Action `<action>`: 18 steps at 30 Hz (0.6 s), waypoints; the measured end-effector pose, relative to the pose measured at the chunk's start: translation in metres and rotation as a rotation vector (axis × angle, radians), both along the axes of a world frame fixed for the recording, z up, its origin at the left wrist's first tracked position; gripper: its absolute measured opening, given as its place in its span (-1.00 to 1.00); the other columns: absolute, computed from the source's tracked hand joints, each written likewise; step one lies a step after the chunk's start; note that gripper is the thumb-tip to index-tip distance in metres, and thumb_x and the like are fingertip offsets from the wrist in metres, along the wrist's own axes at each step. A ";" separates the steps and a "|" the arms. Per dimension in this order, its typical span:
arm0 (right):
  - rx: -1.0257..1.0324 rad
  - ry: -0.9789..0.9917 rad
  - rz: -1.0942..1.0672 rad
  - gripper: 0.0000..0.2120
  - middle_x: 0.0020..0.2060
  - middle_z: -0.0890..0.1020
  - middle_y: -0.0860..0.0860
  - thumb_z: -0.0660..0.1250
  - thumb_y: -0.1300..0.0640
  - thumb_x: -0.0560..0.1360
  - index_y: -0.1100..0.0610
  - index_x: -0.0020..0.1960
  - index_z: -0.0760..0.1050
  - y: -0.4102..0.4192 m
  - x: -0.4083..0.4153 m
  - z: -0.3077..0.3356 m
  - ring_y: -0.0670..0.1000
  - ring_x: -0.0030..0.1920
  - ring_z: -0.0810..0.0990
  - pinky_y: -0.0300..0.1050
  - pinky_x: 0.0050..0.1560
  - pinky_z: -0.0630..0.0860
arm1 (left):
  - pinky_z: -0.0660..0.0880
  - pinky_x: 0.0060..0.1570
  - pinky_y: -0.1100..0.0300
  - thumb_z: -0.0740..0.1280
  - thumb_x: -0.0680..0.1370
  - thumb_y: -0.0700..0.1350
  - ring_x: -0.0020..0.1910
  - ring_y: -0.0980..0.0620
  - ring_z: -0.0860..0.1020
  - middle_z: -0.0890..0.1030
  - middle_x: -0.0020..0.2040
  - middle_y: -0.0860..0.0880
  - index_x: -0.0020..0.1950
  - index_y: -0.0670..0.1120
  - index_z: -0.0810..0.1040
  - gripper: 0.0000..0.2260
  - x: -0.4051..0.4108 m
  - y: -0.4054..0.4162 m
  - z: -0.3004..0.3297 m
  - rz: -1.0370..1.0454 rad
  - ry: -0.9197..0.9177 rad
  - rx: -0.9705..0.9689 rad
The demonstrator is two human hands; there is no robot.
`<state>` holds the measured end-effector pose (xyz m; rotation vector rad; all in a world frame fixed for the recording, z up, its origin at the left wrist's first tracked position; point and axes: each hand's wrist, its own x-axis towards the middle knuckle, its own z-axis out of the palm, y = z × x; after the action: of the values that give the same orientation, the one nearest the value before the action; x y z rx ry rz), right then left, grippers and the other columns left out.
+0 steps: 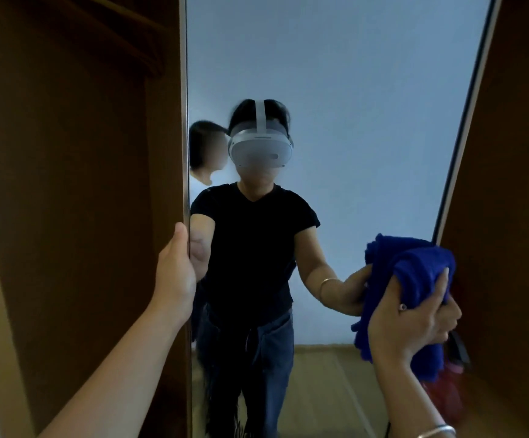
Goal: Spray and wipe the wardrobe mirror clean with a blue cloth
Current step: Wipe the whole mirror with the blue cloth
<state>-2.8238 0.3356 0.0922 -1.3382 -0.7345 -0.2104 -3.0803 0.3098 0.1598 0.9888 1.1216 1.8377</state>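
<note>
The single head-worn camera is facing the wardrobe mirror (335, 90) squarely from close range, tilting slightly downward. The mirror is filling the middle of the wide-angle view, with brown wardrobe panels (76, 184) flanking it on both sides, and is reflecting the camera's wearer straight back.

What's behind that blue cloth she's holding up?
The mirror glass near its right edge; the blue cloth, gripped by the right hand, covers that patch. Something red shows below, unclear.

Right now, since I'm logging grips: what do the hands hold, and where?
Right hand grips the bunched blue cloth at its middle; left hand holds the mirror door by its left edge.
</note>
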 end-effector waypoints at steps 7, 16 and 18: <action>-0.012 -0.093 0.068 -0.26 0.22 0.37 0.34 0.11 -0.20 0.40 0.15 0.49 0.17 -0.013 -0.062 0.010 0.35 0.22 0.33 0.28 0.25 0.20 | 0.41 -0.30 0.40 -0.02 0.65 0.07 -0.22 0.27 0.45 0.49 -0.16 0.10 0.32 -0.13 0.41 -0.59 -0.002 -0.004 -0.004 -0.147 -0.025 -0.012; 0.173 -0.667 0.155 -0.34 0.18 0.30 0.16 0.24 -0.09 0.34 0.05 0.40 0.21 -0.016 -0.174 0.046 0.17 0.16 0.29 0.12 0.19 0.17 | 0.52 -0.22 0.31 -0.06 0.63 0.13 -0.02 0.14 0.64 0.70 -0.12 0.03 0.16 -0.07 0.54 -0.54 -0.017 -0.015 -0.016 -0.408 -0.112 0.011; 0.191 -0.797 0.150 -0.35 0.17 0.28 0.13 0.25 -0.13 0.33 0.05 0.38 0.25 -0.016 -0.184 0.048 0.16 0.15 0.30 0.10 0.17 0.17 | 0.55 -0.12 0.27 -0.12 0.62 0.16 -0.04 0.11 0.64 0.71 -0.09 0.01 0.05 -0.02 0.56 -0.51 -0.021 -0.016 -0.015 -0.408 -0.122 0.031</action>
<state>-3.0080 0.3198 0.1399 -0.9902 -1.4351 -0.6971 -3.1009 0.2936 0.1445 1.0219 0.7538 1.5632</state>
